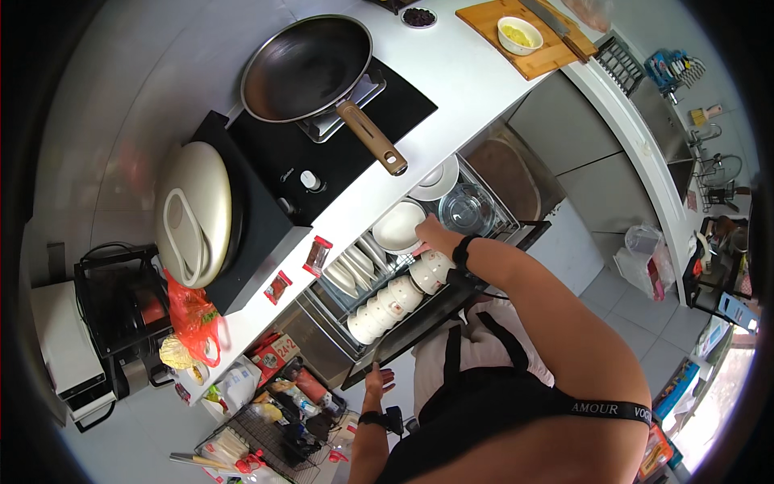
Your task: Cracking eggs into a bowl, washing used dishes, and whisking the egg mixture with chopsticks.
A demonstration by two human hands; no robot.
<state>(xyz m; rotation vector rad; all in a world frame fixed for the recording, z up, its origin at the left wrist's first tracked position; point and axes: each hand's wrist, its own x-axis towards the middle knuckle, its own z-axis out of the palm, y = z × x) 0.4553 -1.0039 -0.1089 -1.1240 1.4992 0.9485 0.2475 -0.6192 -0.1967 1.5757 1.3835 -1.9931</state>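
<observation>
My right hand [429, 233] grips the rim of a white bowl [398, 227] in an open pull-out dish drawer below the counter. Stacked white bowls [387, 305] lie on their sides in a row near the drawer's front. Behind them, white plates [351, 272] stand in the rack. Beyond my right hand are a clear glass bowl [465, 209] and another white dish [436, 180]. My left hand [378, 380], with fingers apart, is beside the left end of the drawer front [363, 369]; whether it touches the edge I cannot tell.
A wok [308, 66] sits on the black hob [399, 103], its handle towards me. An electric pan with a beige lid [193, 215] stands left. A cutting board [490, 27] holds a small bowl [520, 36] and a knife [553, 24]. A cluttered wire rack [260, 435] stands low left.
</observation>
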